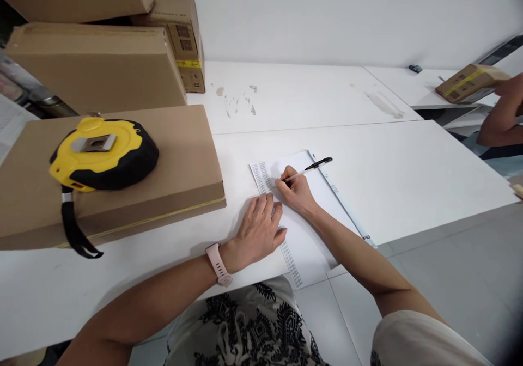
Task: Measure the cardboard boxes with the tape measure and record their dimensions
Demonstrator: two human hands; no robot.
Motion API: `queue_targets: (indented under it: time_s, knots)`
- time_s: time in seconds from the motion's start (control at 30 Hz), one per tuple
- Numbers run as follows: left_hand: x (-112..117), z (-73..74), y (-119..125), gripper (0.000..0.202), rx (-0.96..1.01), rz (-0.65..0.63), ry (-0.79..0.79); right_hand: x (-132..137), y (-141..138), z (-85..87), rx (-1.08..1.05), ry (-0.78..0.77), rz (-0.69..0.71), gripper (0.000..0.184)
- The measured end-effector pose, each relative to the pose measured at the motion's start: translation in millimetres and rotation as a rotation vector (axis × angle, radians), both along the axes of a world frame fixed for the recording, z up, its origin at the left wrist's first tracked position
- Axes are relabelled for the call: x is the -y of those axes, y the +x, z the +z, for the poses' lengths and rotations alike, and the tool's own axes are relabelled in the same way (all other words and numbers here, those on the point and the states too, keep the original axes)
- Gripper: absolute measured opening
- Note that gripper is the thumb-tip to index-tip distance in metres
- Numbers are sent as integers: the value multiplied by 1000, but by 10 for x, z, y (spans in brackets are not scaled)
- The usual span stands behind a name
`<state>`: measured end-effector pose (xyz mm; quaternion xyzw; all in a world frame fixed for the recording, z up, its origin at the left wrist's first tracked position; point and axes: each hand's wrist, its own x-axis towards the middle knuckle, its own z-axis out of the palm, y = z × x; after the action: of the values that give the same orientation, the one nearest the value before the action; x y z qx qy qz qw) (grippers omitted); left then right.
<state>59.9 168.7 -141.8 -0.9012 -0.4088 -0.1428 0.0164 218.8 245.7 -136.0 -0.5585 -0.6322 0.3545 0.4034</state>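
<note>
A pale sleeve (pixel 417 339) fills the lower right corner. The right hand (pixel 296 189) pinches a pen (pixel 314 165) between thumb and fingers over a notebook (pixel 304 241); its long axis slants, tip left and down to the page, black end up right. The left hand (pixel 259 230) lies flat, fingers nearly together, thumb apart. The notebook overhangs the table's (pixel 417 175) near edge; open tabletop stretches right, while a cardboard box (pixel 180 153) bounds the left.

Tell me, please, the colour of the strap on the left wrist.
The wrist strap is pale pink, best seen in the head view.
</note>
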Motion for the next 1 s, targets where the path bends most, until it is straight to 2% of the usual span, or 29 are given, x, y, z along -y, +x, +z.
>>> queue_targets:
  time_s: [1.0]
  knots:
    - [-6, -12, -6, 53, 10, -7, 14, -4, 20, 23, 16, 4, 14, 18]
